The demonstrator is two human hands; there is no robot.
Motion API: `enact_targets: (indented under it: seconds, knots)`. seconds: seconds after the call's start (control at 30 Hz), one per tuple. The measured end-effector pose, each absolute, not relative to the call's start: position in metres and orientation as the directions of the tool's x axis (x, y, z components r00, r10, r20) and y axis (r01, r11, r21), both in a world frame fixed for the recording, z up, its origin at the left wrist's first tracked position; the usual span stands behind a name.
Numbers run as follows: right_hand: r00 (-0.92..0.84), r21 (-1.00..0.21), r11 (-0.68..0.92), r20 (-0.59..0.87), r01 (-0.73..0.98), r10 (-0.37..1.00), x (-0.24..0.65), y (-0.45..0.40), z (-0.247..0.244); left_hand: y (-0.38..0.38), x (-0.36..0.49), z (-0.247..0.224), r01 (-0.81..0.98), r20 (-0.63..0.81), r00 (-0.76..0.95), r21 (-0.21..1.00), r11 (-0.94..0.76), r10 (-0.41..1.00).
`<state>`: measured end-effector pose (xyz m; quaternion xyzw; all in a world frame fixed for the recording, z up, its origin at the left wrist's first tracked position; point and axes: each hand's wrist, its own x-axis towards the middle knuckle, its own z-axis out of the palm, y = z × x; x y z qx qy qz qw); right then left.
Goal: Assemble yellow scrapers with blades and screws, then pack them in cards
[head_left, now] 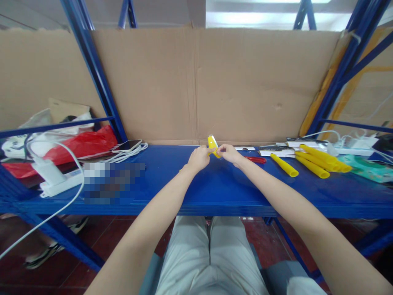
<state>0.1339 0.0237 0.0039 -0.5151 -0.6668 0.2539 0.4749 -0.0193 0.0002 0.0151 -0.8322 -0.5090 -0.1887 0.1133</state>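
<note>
Over the far middle of the blue table [166, 196], my left hand [199, 158] is closed on a yellow tapered piece [212, 142] with a pale, shiny upper end. My right hand [229, 153] pinches at the lower right side of the same piece. Fingers cover part of it, so its exact kind does not show. Just right of my right hand lies a red object [255, 159], partly behind the forearm. Farther right rests a single yellow tapered tube [284, 165], open at its wide end, beside several similar yellow tubes [325, 157] in a pile.
Flat white and black packages [276, 150] lie along the back. A cardboard sheet [196, 86] walls off the far side. At left are a white power strip [61, 182], cables, a phone [128, 146] and a red bag [84, 143]. Blue posts [95, 73] frame both sides.
</note>
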Motion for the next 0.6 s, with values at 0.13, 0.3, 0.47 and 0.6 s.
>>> enact_targets:
  seconds: [0.13,0.3,0.47,0.6]
  knots:
    - [-0.013,-0.844,0.329,0.358,0.424,0.934,0.133,0.025,0.003,0.0,-0.019,0.015,0.886,0.441,0.414,0.007,-0.464,0.796]
    - [0.041,-0.877,0.303,0.341,0.372,0.939,0.134,0.026,0.006,-0.001,-0.019,0.016,0.891,0.459,0.382,0.048,-0.452,0.802]
    - [0.048,-0.959,0.126,0.142,0.255,0.989,0.136,0.018,0.013,0.001,-0.021,0.018,0.895,0.47,0.356,0.079,-0.44,0.808]
    - [-0.112,-0.993,0.022,0.009,0.118,0.994,0.136,0.012,0.016,0.001,-0.021,0.019,0.91,0.447,0.331,0.083,-0.407,0.831]
